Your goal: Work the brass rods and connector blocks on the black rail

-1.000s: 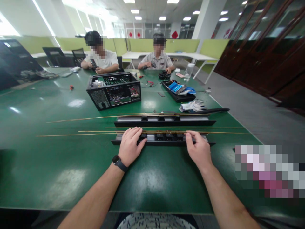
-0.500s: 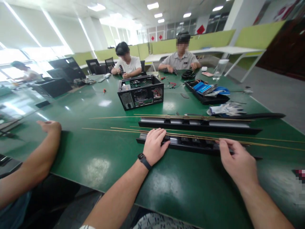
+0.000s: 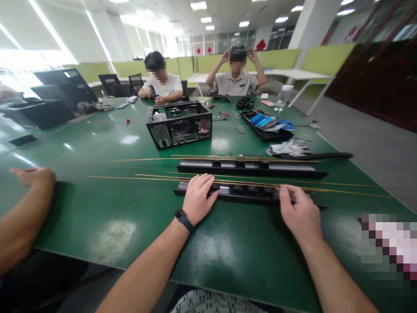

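Note:
Across the table in front of me lies a long black rail (image 3: 257, 198) with several thin brass-coloured rods (image 3: 247, 183) along its top. My left hand (image 3: 199, 193), with a dark band on its wrist, is closed over the rail's left part, fingers across the rods and thumb on the near side. Near the rail's right part, my right hand (image 3: 301, 211) pinches rods between thumb and fingers; the fingertips partly hide the grip. Behind it is a second black rail (image 3: 254, 169) with pale inserts, more rods lying along it.
A black computer case (image 3: 179, 126) stands beyond the rails. To its right are a black tray (image 3: 270, 132) holding blue items, and white gloves (image 3: 289, 148). At left rests another person's arm (image 3: 32, 204). Two people (image 3: 239, 78) (image 3: 161, 82) sit opposite.
The view has swung right, so the table's things appear farther left. Both my hands keep their places on the rail and rods. The person opposite on the right has raised both hands to the head.

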`<state>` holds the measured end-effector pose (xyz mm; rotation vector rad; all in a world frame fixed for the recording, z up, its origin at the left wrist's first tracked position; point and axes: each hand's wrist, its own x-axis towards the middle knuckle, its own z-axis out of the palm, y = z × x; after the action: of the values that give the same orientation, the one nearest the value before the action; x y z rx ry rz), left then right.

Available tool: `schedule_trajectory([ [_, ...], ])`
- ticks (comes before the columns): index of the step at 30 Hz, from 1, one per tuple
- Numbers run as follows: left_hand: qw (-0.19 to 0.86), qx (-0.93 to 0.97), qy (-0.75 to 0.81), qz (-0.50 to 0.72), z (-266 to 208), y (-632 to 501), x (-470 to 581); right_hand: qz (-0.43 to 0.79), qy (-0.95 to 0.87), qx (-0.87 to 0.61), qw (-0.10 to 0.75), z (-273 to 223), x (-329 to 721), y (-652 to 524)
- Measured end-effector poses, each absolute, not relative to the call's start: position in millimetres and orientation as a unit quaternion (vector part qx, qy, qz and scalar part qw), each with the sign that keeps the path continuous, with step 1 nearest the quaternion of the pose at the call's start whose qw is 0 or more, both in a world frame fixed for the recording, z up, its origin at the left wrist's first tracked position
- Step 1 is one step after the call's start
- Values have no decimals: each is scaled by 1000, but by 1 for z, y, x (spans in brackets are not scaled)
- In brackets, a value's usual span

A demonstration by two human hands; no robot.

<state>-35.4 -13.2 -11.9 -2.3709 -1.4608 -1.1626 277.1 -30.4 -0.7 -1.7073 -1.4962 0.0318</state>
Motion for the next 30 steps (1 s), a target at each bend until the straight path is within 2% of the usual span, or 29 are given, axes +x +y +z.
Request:
schedule_trajectory([
  [5, 73, -787, -475, -388, -14, -12, -37, 19, -630, -643, 435, 2, 272, -33],
  [12, 82, -787, -472, -388, -16, -11, -39, 16, -582, -683, 440, 0, 277, -32],
  [20, 88, -788, -471, -388, -16, -11, -39, 23, -653, -618, 438, 2, 268, -35],
  [30, 82, -788, -470, -388, -16, -11, -39, 22, -584, -676, 448, 1, 276, -33],
])
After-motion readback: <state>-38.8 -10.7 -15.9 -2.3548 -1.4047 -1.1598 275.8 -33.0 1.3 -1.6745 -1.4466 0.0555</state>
